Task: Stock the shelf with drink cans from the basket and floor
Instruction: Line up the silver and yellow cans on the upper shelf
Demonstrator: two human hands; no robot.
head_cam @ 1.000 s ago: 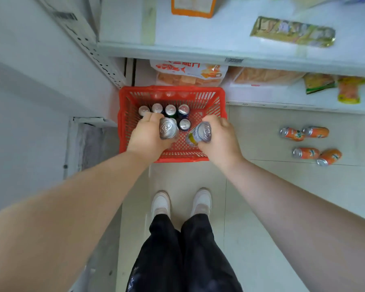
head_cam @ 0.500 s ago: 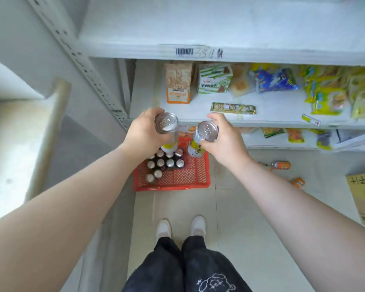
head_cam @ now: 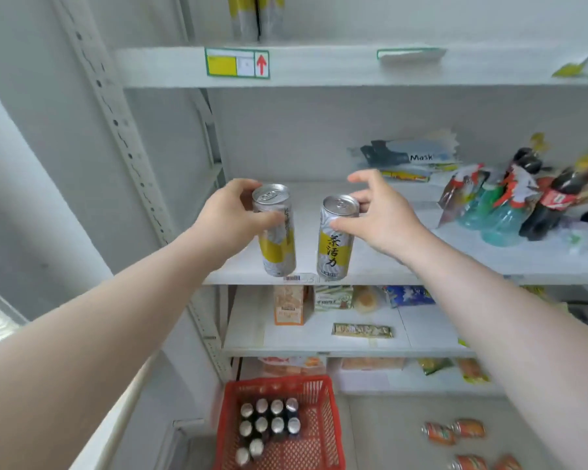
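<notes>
Two tall, slim drink cans, each silver with a yellow band and a bright pull-tab lid, are held upright side by side at the front edge of the white metal shelf (head_cam: 404,262). Left hand (head_cam: 230,220): its fingers (head_cam: 269,218) are wrapped round the upper part of the left can (head_cam: 276,232), whose base hangs just past the shelf lip. Right hand (head_cam: 384,215): thumb and two fingers pinch the right can (head_cam: 335,239) just under its rim, the index finger lifted free; this can bears black characters on its yellow band, and whether its base touches the shelf cannot be told. Further right on the same shelf lie plastic bottles (head_cam: 523,205), some green and some dark with red labels, tipped together, and behind them flat packets, one printed "Mask" (head_cam: 418,156). Below, on the floor, a red plastic lattice basket (head_cam: 323,432) holds ten dark cans (head_cam: 269,425) with silver tops, standing in rows at its left side. Four orange cans (head_cam: 455,432) lie on their sides on the tiled floor to the right of the basket, two nearer and two cut by the picture edge.
</notes>
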